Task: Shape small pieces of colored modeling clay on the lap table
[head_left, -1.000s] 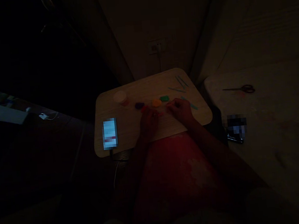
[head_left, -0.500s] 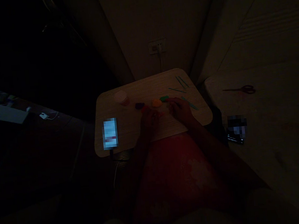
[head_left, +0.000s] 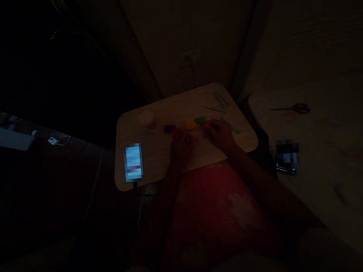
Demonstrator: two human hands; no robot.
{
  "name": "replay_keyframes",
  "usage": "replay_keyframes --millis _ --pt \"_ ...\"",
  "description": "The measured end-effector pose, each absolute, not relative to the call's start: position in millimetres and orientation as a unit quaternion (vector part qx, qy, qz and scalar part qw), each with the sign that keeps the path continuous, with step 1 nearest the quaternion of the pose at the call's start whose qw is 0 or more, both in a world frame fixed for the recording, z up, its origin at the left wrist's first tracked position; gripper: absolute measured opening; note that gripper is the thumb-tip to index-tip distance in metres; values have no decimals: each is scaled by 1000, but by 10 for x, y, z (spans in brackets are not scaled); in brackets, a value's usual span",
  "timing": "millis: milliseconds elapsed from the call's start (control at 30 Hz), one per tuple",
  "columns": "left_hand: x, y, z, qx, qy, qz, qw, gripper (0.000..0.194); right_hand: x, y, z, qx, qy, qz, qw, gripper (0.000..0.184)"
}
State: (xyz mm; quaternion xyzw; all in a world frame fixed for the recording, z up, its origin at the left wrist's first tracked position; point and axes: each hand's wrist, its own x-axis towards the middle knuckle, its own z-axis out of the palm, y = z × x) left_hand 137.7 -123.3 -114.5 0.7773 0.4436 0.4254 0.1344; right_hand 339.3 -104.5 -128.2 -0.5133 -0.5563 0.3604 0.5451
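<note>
The scene is very dark. My left hand [head_left: 181,148] rests low over the small table, fingers curled together, with a small pinkish piece [head_left: 196,139] at the fingertips; what lies inside the fingers is hidden. To the right, my right hand [head_left: 220,133] has thumb and fingers pinched close; anything between them is too dim to name. Just beyond the hands lie soft-looking, clay-like lumps: a dark purple one [head_left: 169,128], a red one [head_left: 174,133] partly behind my left hand, an orange one [head_left: 190,125], and a green one [head_left: 199,120] near my right fingertips.
On the wooden table [head_left: 151,151] are a lidded tub [head_left: 147,119], a lit phone [head_left: 133,162] with a cable, and several thin blue-green sticks [head_left: 221,100]. Scissors [head_left: 293,108] and another device [head_left: 286,165] lie on the pale surface at right.
My right fingers have drawn slightly back from the green lump, showing more of it. My left hand has barely moved. The light looks dimmer and redder.
</note>
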Motion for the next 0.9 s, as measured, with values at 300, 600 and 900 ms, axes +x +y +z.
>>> replay_keyframes --millis 300,600,900 --pt "1372 -1242 -1155 774 448 425 136 15 3376 -1075 -1211 -530 -566 322 542 20" --pt "1377 -1252 -1124 774 445 426 146 18 3394 -1104 -1131 -530 -571 321 538 51" --pt "1383 -1240 -1149 769 452 428 148 18 3416 -1046 -1196 -526 -549 290 582 46"
